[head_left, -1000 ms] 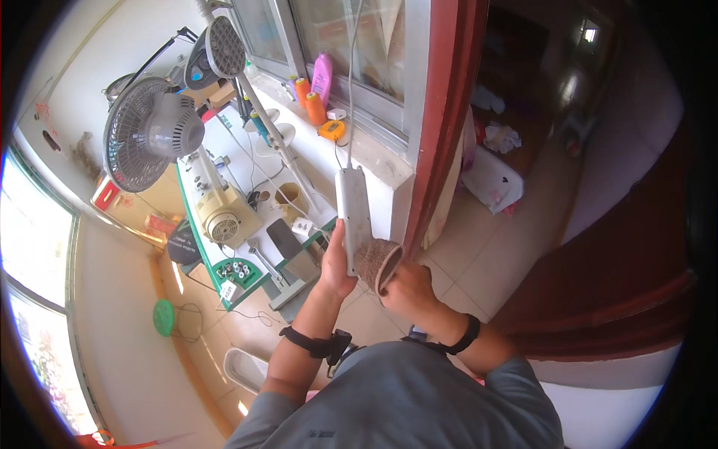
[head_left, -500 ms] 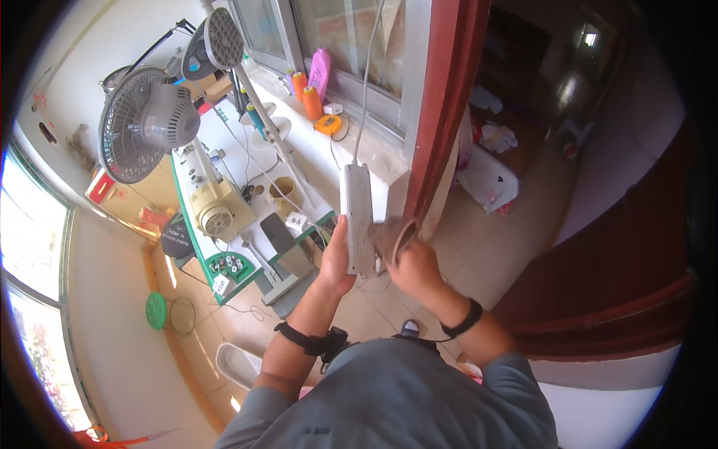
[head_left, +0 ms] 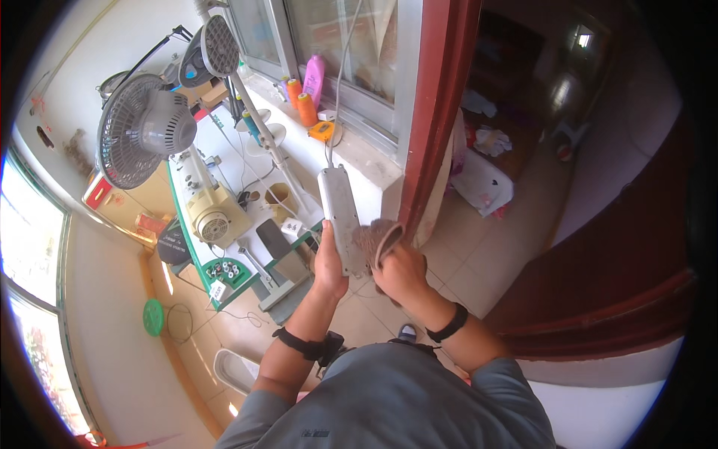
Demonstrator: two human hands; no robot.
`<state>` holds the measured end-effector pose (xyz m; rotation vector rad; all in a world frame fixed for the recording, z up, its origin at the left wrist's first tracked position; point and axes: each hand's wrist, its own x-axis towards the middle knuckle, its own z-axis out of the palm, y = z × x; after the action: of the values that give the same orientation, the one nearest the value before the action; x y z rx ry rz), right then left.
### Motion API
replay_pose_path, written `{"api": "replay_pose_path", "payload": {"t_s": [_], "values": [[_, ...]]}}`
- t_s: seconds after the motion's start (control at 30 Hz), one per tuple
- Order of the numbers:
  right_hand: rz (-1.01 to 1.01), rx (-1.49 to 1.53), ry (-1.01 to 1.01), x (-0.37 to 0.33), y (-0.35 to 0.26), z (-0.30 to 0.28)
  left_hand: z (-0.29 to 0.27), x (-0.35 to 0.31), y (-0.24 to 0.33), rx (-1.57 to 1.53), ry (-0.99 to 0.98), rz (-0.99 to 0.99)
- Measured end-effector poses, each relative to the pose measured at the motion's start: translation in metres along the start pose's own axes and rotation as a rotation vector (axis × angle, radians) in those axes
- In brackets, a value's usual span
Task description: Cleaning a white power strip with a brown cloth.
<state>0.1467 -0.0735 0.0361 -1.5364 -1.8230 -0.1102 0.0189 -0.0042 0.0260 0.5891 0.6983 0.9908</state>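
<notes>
My left hand (head_left: pixel 329 266) is wrapped round the lower left side of a long grey-white power strip (head_left: pixel 339 206). A pale cord runs up from the strip's top end past the window. The face toward me is flat, with small screw holes along its edges. A bunched brown cloth (head_left: pixel 374 238) is gripped in my right hand (head_left: pixel 404 275). It presses against the strip's lower right side, and part of it loops over the knuckles. Both wrists wear black straps.
A sewing machine (head_left: pixel 217 213) stands on a white, green-edged table (head_left: pixel 271 258) at the left. Above it is a grey fan (head_left: pixel 142 131). Orange thread cones (head_left: pixel 306 110), a pink bottle (head_left: pixel 314 78) and an orange tape measure (head_left: pixel 322 132) line the sill. A dark red door frame (head_left: pixel 432 127) rises at the right.
The power strip has tilted, its top leaning left, and moved slightly left with both hands. The brown cloth has shifted left against the strip and shows more clearly.
</notes>
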Motion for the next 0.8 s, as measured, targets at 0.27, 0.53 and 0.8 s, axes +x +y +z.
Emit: {"api": "replay_pose_path", "payload": {"t_s": [0.27, 0.53, 0.8], "values": [[0.073, 0.017, 0.028, -0.006, -0.022, -0.001, -0.007, -0.005, 0.013, 0.063, -0.036, -0.002], [0.068, 0.074, 0.022, 0.000, 0.001, 0.002, -0.009, -0.013, -0.002, 0.184, 0.011, 0.045], [0.330, 0.221, -0.128, 0.007, -0.003, -0.013, 0.000, -0.023, 0.006, 0.132, -0.014, -0.013]]}}
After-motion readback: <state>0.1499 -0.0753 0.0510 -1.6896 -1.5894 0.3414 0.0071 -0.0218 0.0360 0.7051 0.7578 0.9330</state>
